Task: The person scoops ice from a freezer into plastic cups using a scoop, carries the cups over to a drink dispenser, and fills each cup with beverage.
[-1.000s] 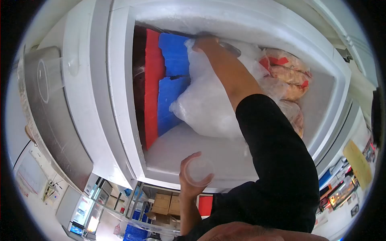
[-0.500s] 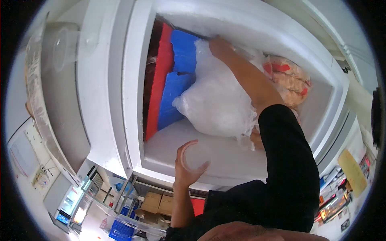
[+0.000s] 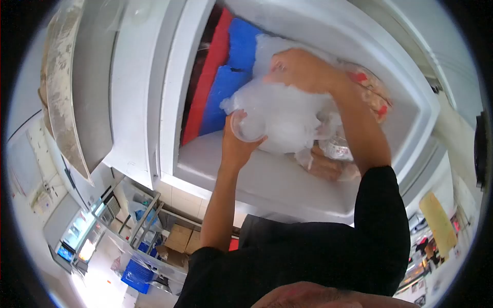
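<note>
In my left hand (image 3: pixel 237 146) is a clear plastic cup (image 3: pixel 250 126), its round mouth turned up toward me, with fingers wrapped around its side. The cup is at the near left edge of a large translucent plastic bag (image 3: pixel 287 120) with a white, icy-looking filling. My right hand (image 3: pixel 303 71) lies over the far part of this bag, fingers curled against the plastic; the fingertips are partly hidden. The bag sits inside a white chest freezer (image 3: pixel 257 182).
Blue board (image 3: pixel 223 90) and red board (image 3: pixel 208 77) line the freezer's left side. Packs of tan food (image 3: pixel 375 102) lie at the right, another wrapped pack (image 3: pixel 323 165) nearer me. Outside, a metal rack (image 3: pixel 149 215) and cardboard boxes (image 3: pixel 178 237) stand at lower left.
My left hand has moved the cup forward, from the near freezer wall to the bag. My right hand has drawn back from the bag's far edge and shifted right. The view has shifted.
</note>
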`<state>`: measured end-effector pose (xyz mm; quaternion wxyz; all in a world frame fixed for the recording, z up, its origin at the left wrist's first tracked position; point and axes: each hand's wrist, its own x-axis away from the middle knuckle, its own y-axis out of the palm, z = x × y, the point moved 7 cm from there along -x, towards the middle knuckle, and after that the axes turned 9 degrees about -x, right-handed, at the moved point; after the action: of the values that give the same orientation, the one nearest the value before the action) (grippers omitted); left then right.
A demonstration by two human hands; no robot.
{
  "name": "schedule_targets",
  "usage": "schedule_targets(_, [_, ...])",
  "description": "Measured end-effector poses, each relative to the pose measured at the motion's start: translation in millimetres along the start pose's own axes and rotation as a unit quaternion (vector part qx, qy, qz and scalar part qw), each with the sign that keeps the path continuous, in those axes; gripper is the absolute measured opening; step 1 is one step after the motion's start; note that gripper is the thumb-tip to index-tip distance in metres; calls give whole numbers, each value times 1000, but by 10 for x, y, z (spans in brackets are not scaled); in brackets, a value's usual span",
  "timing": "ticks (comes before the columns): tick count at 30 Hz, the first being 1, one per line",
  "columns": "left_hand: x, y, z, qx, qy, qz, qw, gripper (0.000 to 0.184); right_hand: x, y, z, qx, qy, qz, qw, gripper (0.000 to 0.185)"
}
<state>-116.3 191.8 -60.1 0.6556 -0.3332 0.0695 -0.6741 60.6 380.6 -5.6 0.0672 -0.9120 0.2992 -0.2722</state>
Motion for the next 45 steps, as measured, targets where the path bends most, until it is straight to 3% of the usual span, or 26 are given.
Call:
schedule_targets(2, [-45, 172, 128, 20, 34, -15, 999, 92, 341, 240, -182, 15, -65, 60, 996, 50])
schedule_targets(5, [-48, 297, 554, 10, 56, -34, 998, 92, 908, 362, -319, -15, -12, 119, 993, 58])
schedule_targets(8, [-29, 530, 495, 76, 104, -85, 988, 92, 1503, -21, -11, -91, 72, 273, 955, 49])
schedule_targets(10, [27, 612, 597, 64, 155, -143, 975, 89, 1962, -265, 386, -209, 85, 374, 900, 42])
schedule_targets(12, [96, 744, 697, 35, 210, -236, 948, 85, 2283, -300, 943, -387, 47, 466, 794, 34])
schedule_targets(15, [325, 987, 906, -57, 267, -404, 873, 79, 2313, -79, 1498, -523, -34, 461, 716, 30])
schedule_targets(18, [587, 1312, 1158, -204, 238, -556, 770, 79, 2102, 304, 1936, -339, 51, 469, 814, 31])
schedule_targets(21, [495, 1553, 1100, -368, 264, -541, 708, 82, 1724, 765, 2170, -424, 110, 335, 834, 33])
schedule_targets(24, [283, 1560, 818, -464, 220, -480, 711, 80, 1660, 779, 2166, -102, 58, 370, 922, 30])
schedule_targets(27, [117, 1407, 678, -369, 240, -424, 791, 77, 1696, 578, 2246, -143, 114, 350, 919, 30])
schedule_targets(30, [27, 1157, 760, -245, 260, -358, 862, 73, 1593, 395, 2332, -81, 83, 337, 935, 26])
schedule_targets(33, [8, 936, 990, -168, 168, -339, 910, 73, 1539, 290, 2374, -194, 75, 390, 897, 17])
schedule_targets(36, [65, 701, 1092, -149, 245, -244, 926, 78, 1450, 282, 2618, -307, -28, 467, 829, 13])
schedule_targets(39, [82, 360, 867, 118, 205, -109, 966, 85, 1437, 195, 2476, -322, -53, 467, 822, 10])
schedule_targets(42, [83, 107, 731, 216, 194, -19, 957, 99, 1371, 33, 2206, -259, -17, 380, 888, 10])
schedule_targets(45, [-65, -11, 943, 196, 240, -9, 951, 106, 1290, 49, 1934, -152, 28, 322, 934, 12])
